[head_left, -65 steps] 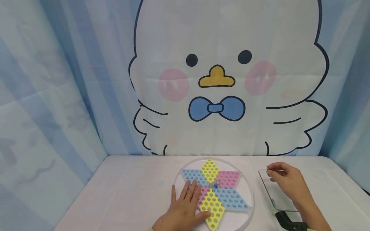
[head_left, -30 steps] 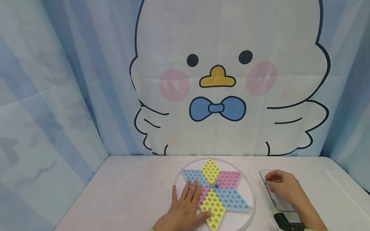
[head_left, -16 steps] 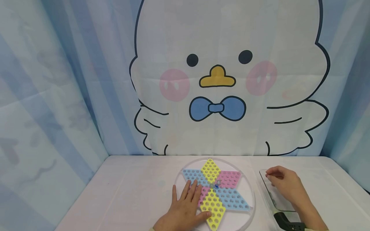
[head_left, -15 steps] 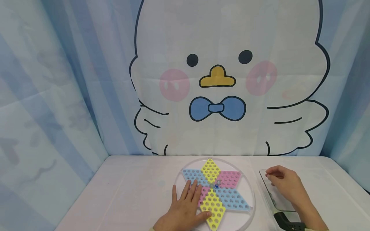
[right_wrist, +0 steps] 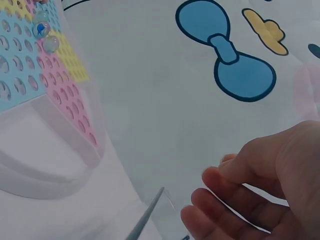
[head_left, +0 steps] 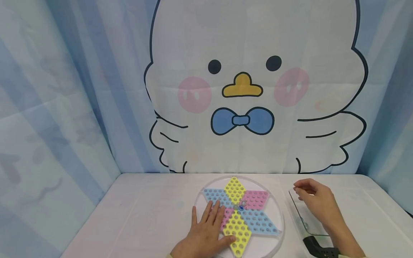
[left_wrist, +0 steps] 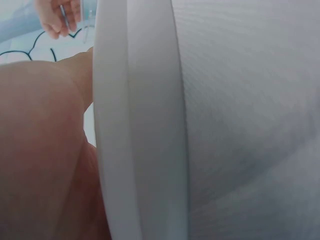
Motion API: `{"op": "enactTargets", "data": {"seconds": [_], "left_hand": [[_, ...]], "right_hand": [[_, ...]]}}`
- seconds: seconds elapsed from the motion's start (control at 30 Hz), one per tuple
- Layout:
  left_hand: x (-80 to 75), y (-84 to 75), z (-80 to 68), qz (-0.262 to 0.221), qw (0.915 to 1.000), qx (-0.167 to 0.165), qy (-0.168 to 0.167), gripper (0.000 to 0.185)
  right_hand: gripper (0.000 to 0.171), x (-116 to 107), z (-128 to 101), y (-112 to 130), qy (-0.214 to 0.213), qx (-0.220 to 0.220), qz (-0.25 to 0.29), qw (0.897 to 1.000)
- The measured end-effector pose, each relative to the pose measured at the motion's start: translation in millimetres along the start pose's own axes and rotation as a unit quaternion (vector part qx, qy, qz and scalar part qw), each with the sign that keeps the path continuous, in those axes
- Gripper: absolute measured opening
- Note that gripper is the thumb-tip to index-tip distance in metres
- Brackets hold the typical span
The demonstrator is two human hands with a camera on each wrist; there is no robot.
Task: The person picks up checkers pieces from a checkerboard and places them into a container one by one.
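Observation:
A round clear-rimmed board (head_left: 276, 229) with a yellow, pink and blue star of holes (head_left: 258, 224) lies on the white table. A few glass marbles (head_left: 240, 206) sit at its centre, also seen as marbles (right_wrist: 42, 29) in the right wrist view. My left hand (head_left: 208, 229) lies flat on the board's near left part, fingers straight. My right hand (head_left: 300, 190) hovers over the far end of a clear tray (head_left: 308, 224), fingertips drawn together. What lies between them does not show. The right wrist view shows the right hand (right_wrist: 240, 195) curled above the tray edge (right_wrist: 147, 217).
A curtain with a large cartoon chick (head_left: 242, 89) hangs right behind the table. A black wrist strap (head_left: 319, 247) shows at the near right. In the left wrist view only the board's white rim (left_wrist: 140, 125) and my palm (left_wrist: 40, 150) fill the frame.
My right hand dipped into the clear tray about a second ago and has since lifted slightly up and away from me. The left hand and the board have not moved.

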State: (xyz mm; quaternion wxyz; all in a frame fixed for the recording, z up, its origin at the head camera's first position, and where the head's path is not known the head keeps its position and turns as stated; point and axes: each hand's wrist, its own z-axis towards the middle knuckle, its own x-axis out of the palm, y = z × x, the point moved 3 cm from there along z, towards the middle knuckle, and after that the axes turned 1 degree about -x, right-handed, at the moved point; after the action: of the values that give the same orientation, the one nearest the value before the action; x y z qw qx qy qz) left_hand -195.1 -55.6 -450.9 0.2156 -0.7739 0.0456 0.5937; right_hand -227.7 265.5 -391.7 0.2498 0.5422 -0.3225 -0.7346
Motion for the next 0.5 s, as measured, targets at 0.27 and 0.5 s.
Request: {"op": "enactTargets", "data": {"seconds": [0.27,0.5], "left_hand": [[0.2,0.4,0.1,-0.009,1.0,0.0,-0.004,0.102],[-0.5,-0.1,-0.4,-0.012,0.9999,-0.002,-0.001,0.101]], "right_hand": [[0.023,9.8,-4.6,14.0,-0.003,-0.034,0.013,0.999],[0.016,21.7,-6.4,24.9,0.009,-0.064,0.009,0.998]]}}
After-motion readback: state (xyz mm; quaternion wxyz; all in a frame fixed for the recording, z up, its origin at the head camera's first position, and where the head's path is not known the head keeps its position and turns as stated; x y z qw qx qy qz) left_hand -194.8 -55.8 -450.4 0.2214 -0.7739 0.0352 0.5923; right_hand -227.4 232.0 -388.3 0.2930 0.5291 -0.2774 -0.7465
